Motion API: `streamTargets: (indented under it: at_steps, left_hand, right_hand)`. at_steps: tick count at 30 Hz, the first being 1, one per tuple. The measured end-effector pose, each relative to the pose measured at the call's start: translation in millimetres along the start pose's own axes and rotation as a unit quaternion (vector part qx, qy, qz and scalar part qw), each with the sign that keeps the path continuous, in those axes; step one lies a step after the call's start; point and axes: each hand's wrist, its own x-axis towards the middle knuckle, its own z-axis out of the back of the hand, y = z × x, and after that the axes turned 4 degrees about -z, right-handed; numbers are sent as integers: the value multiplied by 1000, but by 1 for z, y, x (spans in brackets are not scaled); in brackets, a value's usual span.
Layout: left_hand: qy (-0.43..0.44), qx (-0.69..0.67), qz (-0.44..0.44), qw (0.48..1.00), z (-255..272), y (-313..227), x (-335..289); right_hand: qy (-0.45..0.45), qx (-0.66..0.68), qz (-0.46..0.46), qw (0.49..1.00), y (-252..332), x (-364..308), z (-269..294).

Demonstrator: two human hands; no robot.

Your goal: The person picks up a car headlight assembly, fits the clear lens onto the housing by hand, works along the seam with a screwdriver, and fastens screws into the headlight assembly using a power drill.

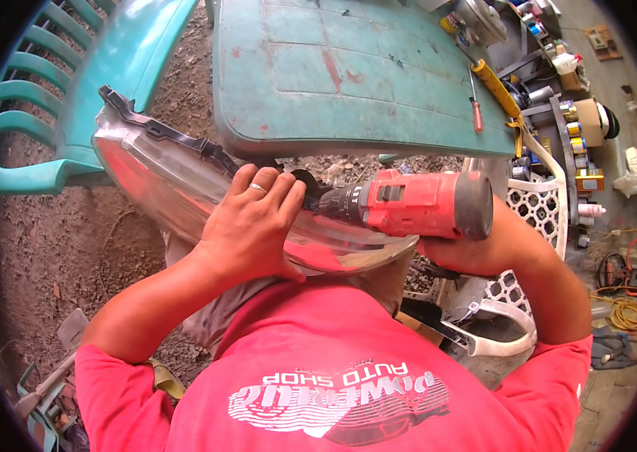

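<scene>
A car headlight (156,169) with a clear curved lens and a black rear edge lies across my lap. My left hand (247,218) grips its middle, fingers over the black back edge and thumb spread on the lens side. My right hand (461,252) is closed round the handle of a red and black cordless drill (412,203), mostly hidden beneath the drill body. The drill lies level, its black chuck pointing left at the headlight's back edge, close to my left fingertips. The tip of the bit is hidden there, so contact cannot be made out.
Ahead stands a green plastic table (363,83) with a red-handled screwdriver (476,109) and a yellow tube-shaped tool (495,89) near its right edge. A green plastic chair (119,75) is at the left, a white chair (537,211) at the right. Shelves hold several cans (576,143).
</scene>
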Motion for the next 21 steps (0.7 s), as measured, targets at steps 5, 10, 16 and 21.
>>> streamTargets:
  at_steps: [5, 10, 16, 21]
  left_hand:
    - [-7, 4, 3, 1000, -2, 2, -4]
    - [-31, 0, 8, 999, -4, -2, -4]
    - [-52, 10, -27, 998, -7, -3, -3]
    - [-48, 5, -13, 999, -7, -5, 0]
  right_hand:
    - [-24, 53, -40, 998, -30, -7, -18]
    - [-45, 159, -102, 981, -74, -13, -33]
    - [-61, 233, -66, 968, -111, -15, -51]
    - [-67, 257, -79, 961, -114, -17, -55]
